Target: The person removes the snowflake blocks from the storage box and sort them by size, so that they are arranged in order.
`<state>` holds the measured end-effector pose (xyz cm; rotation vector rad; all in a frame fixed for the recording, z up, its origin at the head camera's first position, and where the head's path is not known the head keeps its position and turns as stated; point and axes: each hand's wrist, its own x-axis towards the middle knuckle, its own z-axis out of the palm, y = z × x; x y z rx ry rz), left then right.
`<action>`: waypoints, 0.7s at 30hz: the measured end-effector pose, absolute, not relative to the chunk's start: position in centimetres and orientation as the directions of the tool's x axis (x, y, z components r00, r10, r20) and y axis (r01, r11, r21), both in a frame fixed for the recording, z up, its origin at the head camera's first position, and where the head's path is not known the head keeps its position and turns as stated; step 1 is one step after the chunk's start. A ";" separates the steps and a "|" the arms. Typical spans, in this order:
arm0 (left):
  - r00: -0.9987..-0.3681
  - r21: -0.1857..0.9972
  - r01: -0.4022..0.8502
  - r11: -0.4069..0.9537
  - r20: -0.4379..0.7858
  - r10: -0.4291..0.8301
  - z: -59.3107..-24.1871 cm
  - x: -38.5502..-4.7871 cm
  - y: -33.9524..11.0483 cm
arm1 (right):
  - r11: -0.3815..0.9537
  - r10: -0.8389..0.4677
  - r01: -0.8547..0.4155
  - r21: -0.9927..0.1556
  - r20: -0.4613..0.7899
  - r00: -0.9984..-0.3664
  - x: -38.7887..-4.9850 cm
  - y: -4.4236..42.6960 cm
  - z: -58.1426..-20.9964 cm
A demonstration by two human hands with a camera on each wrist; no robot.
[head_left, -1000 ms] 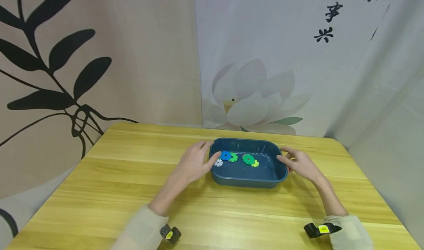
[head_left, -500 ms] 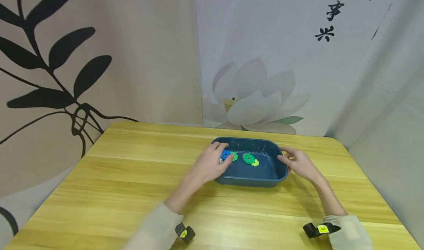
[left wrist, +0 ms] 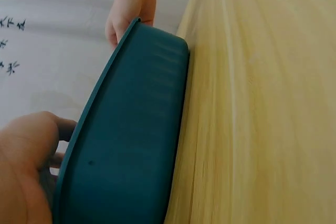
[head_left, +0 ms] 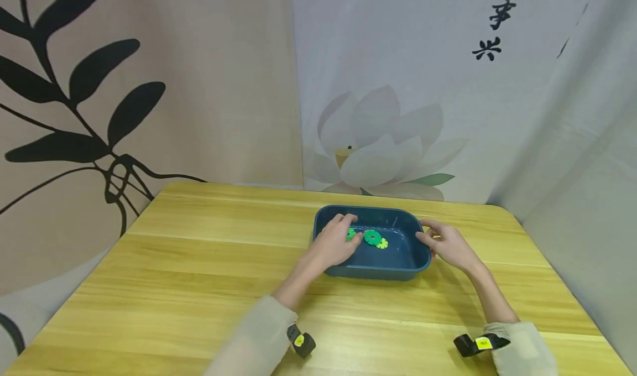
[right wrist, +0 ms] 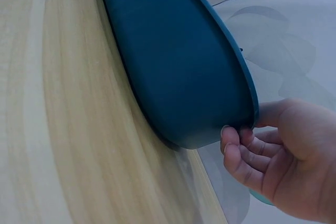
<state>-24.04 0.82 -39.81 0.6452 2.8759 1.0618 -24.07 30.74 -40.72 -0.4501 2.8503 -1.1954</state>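
A dark blue plastic tub [head_left: 378, 273] stands on the wooden table. Inside it lie small notched plastic discs: a green disc [head_left: 372, 237], a yellow-green disc [head_left: 382, 244] and a partly covered light green disc [head_left: 351, 233]. My left hand [head_left: 335, 246] reaches over the tub's left part, thumb and fingers apart; its fingertips are hidden behind the tub wall [left wrist: 126, 114] in the left wrist view. At the right end, my right hand [right wrist: 294, 156] grips the tub's rim, thumb over the edge and fingers curled against the outer wall.
The wooden table [head_left: 199, 265] extends on every side of the tub. A printed curtain [head_left: 239, 88] hangs behind the table's far edge. Black wrist cameras sit on the left cuff [head_left: 264, 332] and the right cuff [head_left: 522, 348].
My left hand has moved right from the tub's left rim to over its inside, covering the blue and white discs. The right hand has stayed on the rim.
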 end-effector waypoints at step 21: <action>-0.981 0.731 0.124 0.671 -0.013 0.195 -40.4 -26.5 1.9 | 0.657 -0.267 -0.243 -0.714 0.081 -0.960 -23.9 30.7 -40.5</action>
